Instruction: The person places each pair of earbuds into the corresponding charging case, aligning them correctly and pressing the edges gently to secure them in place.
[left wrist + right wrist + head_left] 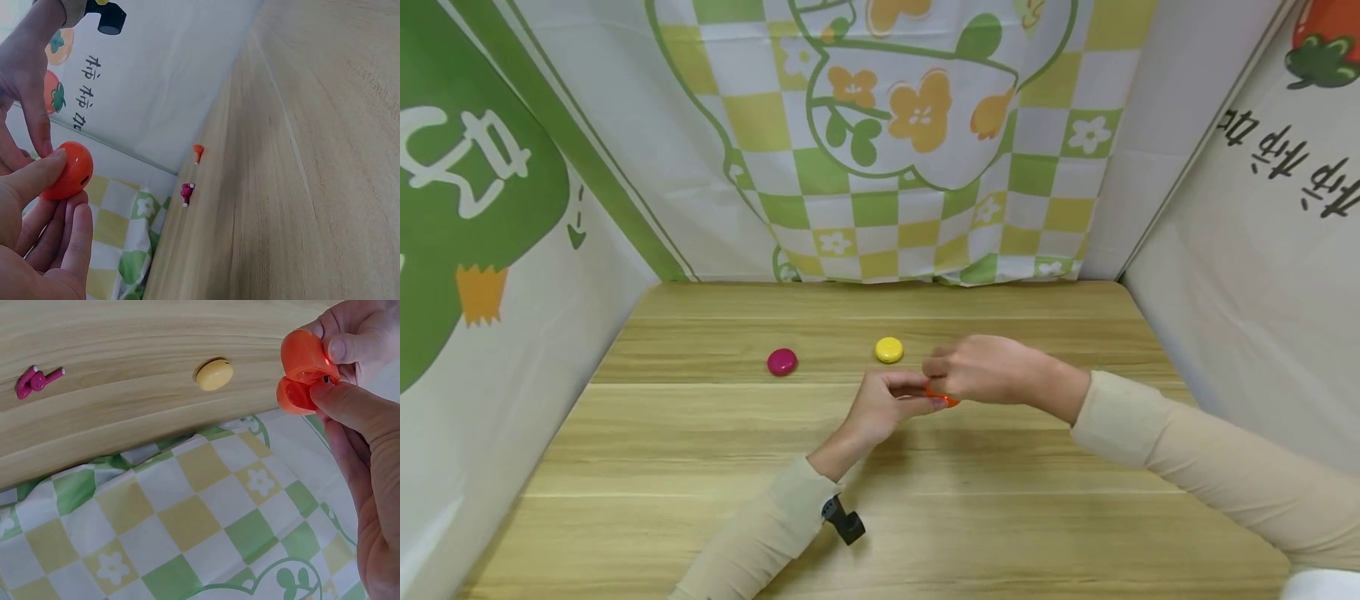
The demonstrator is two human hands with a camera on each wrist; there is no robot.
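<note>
My left hand (pixel 880 406) holds an orange earbud case (pixel 74 172) above the table, thumb on its shell and fingers beneath. In the right wrist view this orange case (pixel 306 359) stands with its lid flipped open. My right hand (pixel 988 368) meets it from the right, fingers curled. Its thumb presses at the case's opening, on what looks like a small orange earbud with a black spot (pixel 326 379), mostly covered by the thumb. One orange earbud (pixel 198 152) lies on the table, near a pair of magenta earbuds (pixel 37 381).
A yellow case (pixel 889 350) rests on the wooden table (pixel 700 467) just beyond my left hand. Farther left sits a magenta case (pixel 782 362). Checked cloth (pixel 880 208) hangs along the table's back edge, and printed white panels stand at both sides.
</note>
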